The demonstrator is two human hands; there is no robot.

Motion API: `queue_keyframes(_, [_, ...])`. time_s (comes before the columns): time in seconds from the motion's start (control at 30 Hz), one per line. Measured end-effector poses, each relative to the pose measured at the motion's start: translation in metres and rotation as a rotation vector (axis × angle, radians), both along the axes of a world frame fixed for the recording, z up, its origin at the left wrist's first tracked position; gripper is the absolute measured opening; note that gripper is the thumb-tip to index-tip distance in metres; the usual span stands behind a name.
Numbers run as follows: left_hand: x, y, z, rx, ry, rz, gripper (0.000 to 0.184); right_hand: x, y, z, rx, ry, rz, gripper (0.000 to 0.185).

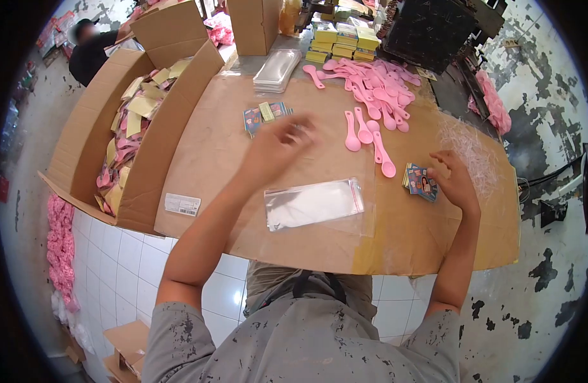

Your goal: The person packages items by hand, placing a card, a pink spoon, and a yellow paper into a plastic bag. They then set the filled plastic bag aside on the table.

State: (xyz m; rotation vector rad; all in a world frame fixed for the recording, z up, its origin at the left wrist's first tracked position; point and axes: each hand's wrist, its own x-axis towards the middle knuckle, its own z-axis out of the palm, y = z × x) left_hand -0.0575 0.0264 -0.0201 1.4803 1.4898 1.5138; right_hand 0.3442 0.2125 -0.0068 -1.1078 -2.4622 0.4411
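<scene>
My left hand point(286, 142) is raised over the cardboard-covered table, its fingers smeared by motion; whether they hold anything I cannot make out. Just behind it lie blue printed cards point(250, 121) with a small yellowish piece point(266, 112) on top. My right hand point(455, 182) is at the right, fingers apart, its thumb by the edge of a small stack of blue printed cards point(423, 183). Between the hands a clear plastic bag point(315, 203) lies flat. Several pink spoons point(352, 133) are set apart from a larger pink spoon pile point(377, 86).
On the left stands a long open carton point(166, 127) with packed pink spoons and yellowish cards. A stack of clear bags point(276, 69), bundled cards point(342, 39) and a black machine point(428, 32) occupy the back. Clear plastic strips point(469, 153) lie far right. Another person point(92, 54) is behind the carton.
</scene>
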Motion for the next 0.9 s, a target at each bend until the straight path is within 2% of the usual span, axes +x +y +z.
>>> queue_keyframes(0.03, [0.013,-0.003,-0.004,-0.051,0.183,-0.077,0.036,0.003,0.0,-0.001,0.003,-0.065,-0.014,0.037])
queue_keyframes(0.13, [0.036,-0.008,-0.019,-0.04,0.603,-0.108,0.034,0.001,-0.004,0.0,-0.191,-0.037,-0.033,0.03])
queue_keyframes(0.23, [0.039,-0.007,-0.025,-0.05,0.679,-0.198,0.034,0.003,-0.001,-0.005,-0.157,0.025,-0.033,0.023])
queue_keyframes(0.33, [0.038,-0.004,-0.029,-0.113,0.509,-0.206,0.03,0.006,0.003,-0.011,-0.134,0.113,-0.017,0.02])
queue_keyframes(0.43, [0.039,-0.004,-0.027,-0.259,0.322,-0.211,0.025,0.011,0.002,-0.006,-0.141,0.085,-0.035,0.016])
queue_keyframes(0.53, [0.041,-0.005,-0.025,-0.191,0.267,-0.164,0.02,0.018,0.0,0.004,-0.334,0.23,0.049,0.014])
queue_keyframes(0.63, [0.041,-0.004,-0.029,-0.09,0.404,-0.201,0.016,-0.001,-0.022,0.01,-0.548,0.473,0.212,0.013])
queue_keyframes(0.77, [0.045,-0.006,-0.024,-0.122,0.371,-0.188,0.013,-0.066,-0.063,0.002,-0.608,0.436,0.677,0.016])
queue_keyframes(0.9, [0.044,-0.006,-0.026,-0.114,0.281,-0.19,0.012,-0.097,-0.082,-0.013,-0.539,0.239,0.772,0.02])
